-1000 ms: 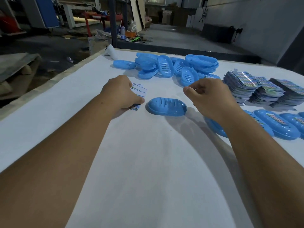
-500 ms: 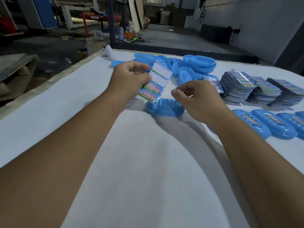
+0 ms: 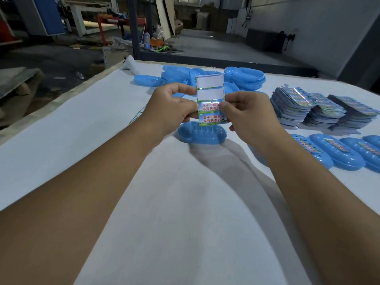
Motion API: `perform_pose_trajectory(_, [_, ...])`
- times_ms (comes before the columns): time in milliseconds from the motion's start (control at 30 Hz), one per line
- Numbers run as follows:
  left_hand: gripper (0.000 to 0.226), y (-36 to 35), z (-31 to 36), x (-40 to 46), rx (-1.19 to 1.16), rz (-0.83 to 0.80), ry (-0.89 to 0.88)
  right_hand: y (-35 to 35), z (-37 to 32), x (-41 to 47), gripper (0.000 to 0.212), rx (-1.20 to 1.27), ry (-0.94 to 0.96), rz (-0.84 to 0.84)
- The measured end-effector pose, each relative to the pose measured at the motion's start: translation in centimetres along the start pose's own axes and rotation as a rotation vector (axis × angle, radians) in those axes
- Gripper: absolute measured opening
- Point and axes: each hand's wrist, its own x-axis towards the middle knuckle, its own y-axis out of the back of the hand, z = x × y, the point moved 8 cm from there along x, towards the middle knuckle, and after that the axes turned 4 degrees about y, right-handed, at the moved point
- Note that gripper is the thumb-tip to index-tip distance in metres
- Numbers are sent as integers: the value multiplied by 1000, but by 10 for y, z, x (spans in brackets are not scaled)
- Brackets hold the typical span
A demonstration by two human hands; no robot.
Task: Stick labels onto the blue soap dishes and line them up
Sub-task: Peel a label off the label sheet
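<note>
Both hands are up over the table (image 3: 185,202), and they share one sheet (image 3: 210,100) between them. The left hand (image 3: 171,109) has its fingers curled, thumb on the sheet's left edge, pinching it about halfway down. The right hand (image 3: 245,114) pinches from the other side, thumb tip on the right edge of a printed label, fingers folded in behind. Neither hand is spread; both grips are tight, at the edges.

The sheet is a narrow glossy strip held upright, long axis running away from the person, its face toward the camera. The top two panels are blank white backing; the lower two carry green labels with red characters.

Directly beneath it lies a dish (image 3: 202,133), smooth blue plastic, oval, slotted across the middle, long axis left to right. It rests flat on the white cloth, touched by neither hand.

Further back, a pile (image 3: 242,78) of the same blue dishes, jumbled and nested. To the right, stacks (image 3: 308,108) of shiny label sheets, fanned and slightly curled. Below those, a row (image 3: 337,153) of dishes side by side, each with a label on it, long axes running roughly away from the person. More sheets (image 3: 137,116) peek out behind the left wrist.
</note>
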Motion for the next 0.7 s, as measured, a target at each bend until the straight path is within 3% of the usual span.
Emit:
perform_pose_trajectory(200, [24, -1, 1, -1, 58, -22, -36, 2, 2, 3, 27, -34, 12, 7])
perform_pose_trajectory(300, [27, -2, 2, -3, 50, -46, -59, 5, 6, 2, 4, -84, -29, 53])
perform_pose_trajectory(433, [30, -6, 4, -4, 41, -74, -81, 13, 2, 1, 16, -273, 15, 118])
perform_pose_trajectory(700, [30, -8, 7, -6, 70, -87, -121, -6, -8, -6, 20, -125, 64, -15])
